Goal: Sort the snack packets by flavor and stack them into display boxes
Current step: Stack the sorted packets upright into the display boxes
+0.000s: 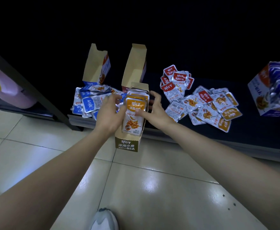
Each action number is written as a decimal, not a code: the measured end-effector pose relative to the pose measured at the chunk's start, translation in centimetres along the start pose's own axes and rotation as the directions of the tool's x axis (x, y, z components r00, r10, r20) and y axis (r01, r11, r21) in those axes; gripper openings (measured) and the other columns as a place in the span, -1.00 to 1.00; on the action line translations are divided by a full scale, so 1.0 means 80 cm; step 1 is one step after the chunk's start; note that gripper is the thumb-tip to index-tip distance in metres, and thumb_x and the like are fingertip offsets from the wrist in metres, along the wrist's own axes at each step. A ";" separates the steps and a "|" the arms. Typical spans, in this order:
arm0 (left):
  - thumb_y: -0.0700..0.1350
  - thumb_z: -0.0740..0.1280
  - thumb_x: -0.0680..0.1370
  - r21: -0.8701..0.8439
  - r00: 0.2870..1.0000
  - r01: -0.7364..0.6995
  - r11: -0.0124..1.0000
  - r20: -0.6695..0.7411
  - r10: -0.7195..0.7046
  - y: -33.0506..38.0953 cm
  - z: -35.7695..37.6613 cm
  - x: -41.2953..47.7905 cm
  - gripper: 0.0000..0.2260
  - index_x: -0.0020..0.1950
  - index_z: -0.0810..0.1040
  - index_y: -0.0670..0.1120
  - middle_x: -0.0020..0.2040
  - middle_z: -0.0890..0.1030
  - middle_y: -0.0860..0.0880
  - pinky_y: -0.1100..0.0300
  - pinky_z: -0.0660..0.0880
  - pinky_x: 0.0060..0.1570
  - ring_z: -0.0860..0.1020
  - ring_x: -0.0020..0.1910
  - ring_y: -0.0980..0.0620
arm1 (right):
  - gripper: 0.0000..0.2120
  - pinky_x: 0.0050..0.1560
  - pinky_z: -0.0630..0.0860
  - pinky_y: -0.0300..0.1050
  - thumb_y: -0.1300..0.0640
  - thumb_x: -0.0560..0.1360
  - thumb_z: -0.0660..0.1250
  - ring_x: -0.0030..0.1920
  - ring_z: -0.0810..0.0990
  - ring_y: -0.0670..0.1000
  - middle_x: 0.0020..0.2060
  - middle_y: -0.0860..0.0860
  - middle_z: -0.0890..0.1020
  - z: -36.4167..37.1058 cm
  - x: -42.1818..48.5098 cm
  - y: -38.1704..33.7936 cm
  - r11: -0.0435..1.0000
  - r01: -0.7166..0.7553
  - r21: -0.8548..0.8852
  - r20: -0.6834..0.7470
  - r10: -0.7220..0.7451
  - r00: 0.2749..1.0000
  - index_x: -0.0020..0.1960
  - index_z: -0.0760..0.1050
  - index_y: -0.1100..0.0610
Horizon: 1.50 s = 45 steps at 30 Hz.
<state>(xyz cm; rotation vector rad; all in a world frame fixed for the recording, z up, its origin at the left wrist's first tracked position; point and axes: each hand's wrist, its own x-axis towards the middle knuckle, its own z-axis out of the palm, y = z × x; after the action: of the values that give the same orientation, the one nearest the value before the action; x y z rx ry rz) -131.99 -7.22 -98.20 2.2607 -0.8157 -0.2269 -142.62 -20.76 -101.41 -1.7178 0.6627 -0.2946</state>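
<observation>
Head view: both hands close on an orange box [126, 145] held out past the near edge of the dark table [252, 130], above the tiled floor [136, 188]. The left hand [108, 113] wraps the box's left wall, fingers curled over its top. The right hand [155, 108] lays its thumb flat on the front orange packet [132, 120], and its lower fingers bend round the right wall while the upper ones stand loosely spread. Between the two hands, orange packets stand upright in a row inside the box.

Just beyond the left hand lies a heap of blue packets [88, 102]. Farther past the grip two empty boxes stand open, one blue-sided [94, 63] and one red-sided [134, 63]. To the right of the right hand lie red packets [175, 77] and a mixed heap of red and orange ones [205, 103]. Well beyond those, a blue box [260, 90] is full of packets.
</observation>
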 end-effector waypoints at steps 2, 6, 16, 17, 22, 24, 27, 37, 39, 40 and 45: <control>-0.05 0.25 0.59 -0.004 0.991 -0.049 0.999 -0.128 0.048 0.012 0.001 0.004 -0.76 0.25 0.45 -0.04 0.19 0.43 0.00 0.13 0.52 -0.09 0.50 0.07 0.05 | -0.17 0.39 0.36 0.05 -0.02 0.48 0.43 0.44 0.31 0.07 0.47 0.09 0.24 -0.009 -0.004 -0.001 1.000 -0.026 -0.002 0.012 0.026 1.000 0.53 -0.05 0.00; -0.16 0.20 0.52 0.047 0.897 -0.309 0.950 -0.317 0.307 0.053 0.011 0.010 -0.80 0.10 0.50 -0.09 0.07 0.45 -0.06 0.07 0.46 0.00 0.47 0.04 0.01 | -0.39 0.13 0.43 -0.19 -0.03 0.57 0.30 0.37 0.36 0.00 0.45 0.07 0.27 -0.041 -0.012 -0.001 0.999 -0.044 0.021 -0.031 0.045 0.999 0.51 0.11 0.07; -0.05 0.30 0.54 0.146 0.911 -0.184 0.972 0.396 0.113 0.144 0.185 0.029 -0.62 0.36 0.42 -0.04 0.29 0.43 -0.17 0.08 0.32 0.21 0.36 0.28 -0.21 | -0.73 0.24 0.44 -0.07 0.26 0.55 0.28 0.23 0.48 0.07 0.21 0.10 0.51 -0.196 -0.038 0.097 0.945 -0.201 -0.259 -0.412 0.080 0.908 0.25 0.47 0.18; -0.02 0.30 0.54 0.205 0.911 -0.138 0.969 0.410 0.043 0.140 0.198 0.032 -0.55 0.42 0.35 -0.03 0.35 0.38 -0.19 0.05 0.30 0.26 0.31 0.33 -0.22 | -0.68 0.28 0.39 -0.04 0.22 0.54 0.31 0.31 0.42 0.11 0.29 0.12 0.46 -0.211 -0.043 0.109 0.909 -0.245 -0.338 -0.452 0.071 0.889 0.29 0.46 0.16; 0.08 0.33 0.53 0.318 0.889 -0.053 0.947 0.446 -0.100 0.122 0.250 0.037 -0.39 0.51 0.17 0.00 0.51 0.12 -0.20 -0.10 0.17 0.40 0.11 0.47 -0.21 | -0.44 0.43 0.11 0.09 -0.05 0.53 0.34 0.52 0.04 0.07 0.55 0.00 0.09 -0.247 -0.058 0.153 0.718 -0.410 -0.562 -0.399 0.199 0.895 0.48 0.28 0.00; 0.08 0.37 0.50 0.331 0.910 -0.091 0.939 0.410 -0.057 0.121 0.263 0.033 -0.39 0.48 0.22 0.00 0.47 0.17 -0.19 -0.07 0.17 0.38 0.14 0.43 -0.20 | -0.47 0.37 0.12 0.03 -0.15 0.47 0.38 0.45 0.15 0.08 0.44 0.01 0.25 -0.249 -0.058 0.162 0.697 -0.381 -0.608 -0.422 0.123 0.898 0.38 0.41 0.01; 0.05 0.42 0.47 0.291 0.953 -0.113 0.950 0.303 0.020 0.120 0.275 0.029 -0.41 0.43 0.28 -0.03 0.37 0.26 -0.20 0.00 0.20 0.31 0.21 0.35 -0.18 | -0.46 0.31 0.13 0.00 -0.28 0.34 0.45 0.34 0.23 0.11 0.27 0.03 0.35 -0.254 -0.052 0.171 0.698 -0.338 -0.631 -0.497 -0.029 0.867 0.17 0.54 0.02; 0.02 0.44 0.44 0.307 0.972 -0.133 0.942 0.227 0.063 0.114 0.277 0.034 -0.52 0.30 0.39 -0.03 0.23 0.34 -0.18 0.04 0.27 0.19 0.30 0.24 -0.18 | -0.53 0.32 0.12 -0.02 -0.23 0.34 0.48 0.35 0.21 0.12 0.34 0.10 0.25 -0.261 -0.042 0.177 0.740 -0.378 -0.556 -0.518 0.047 0.854 0.04 0.47 0.05; 0.04 0.45 0.44 0.329 0.969 -0.131 0.935 0.242 0.050 0.116 0.274 0.035 -0.50 0.31 0.38 -0.03 0.24 0.33 -0.19 0.03 0.27 0.19 0.30 0.24 -0.18 | -0.52 0.33 0.17 -0.02 -0.17 0.31 0.53 0.33 0.27 0.12 0.33 0.10 0.25 -0.266 -0.043 0.172 0.755 -0.370 -0.541 -0.490 0.075 0.869 0.06 0.45 0.05; 0.04 0.44 0.44 0.342 0.965 -0.131 0.930 0.260 0.040 0.117 0.273 0.034 -0.50 0.32 0.37 -0.02 0.25 0.32 -0.19 0.03 0.27 0.20 0.29 0.25 -0.18 | -0.45 0.32 0.21 -0.01 -0.13 0.30 0.56 0.30 0.32 0.13 0.32 0.10 0.26 -0.270 -0.043 0.168 0.757 -0.376 -0.535 -0.480 0.094 0.872 0.14 0.43 0.06; 0.05 0.41 0.47 0.361 0.908 -0.150 0.921 0.418 -0.016 0.127 0.257 0.035 -0.41 0.45 0.27 0.01 0.39 0.21 -0.17 0.02 0.21 0.33 0.19 0.36 -0.18 | -0.21 0.29 0.39 0.08 0.04 0.33 0.59 0.25 0.45 0.15 0.29 0.12 0.43 -0.279 -0.043 0.151 0.834 -0.397 -0.384 -0.416 0.228 0.881 0.40 0.22 0.14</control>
<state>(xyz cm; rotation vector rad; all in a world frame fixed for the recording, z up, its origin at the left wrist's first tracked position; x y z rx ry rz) -142.59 -26.16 -106.15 2.5867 -1.2528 -0.5728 -160.45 -38.43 -106.69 -1.9785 1.3637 -0.2214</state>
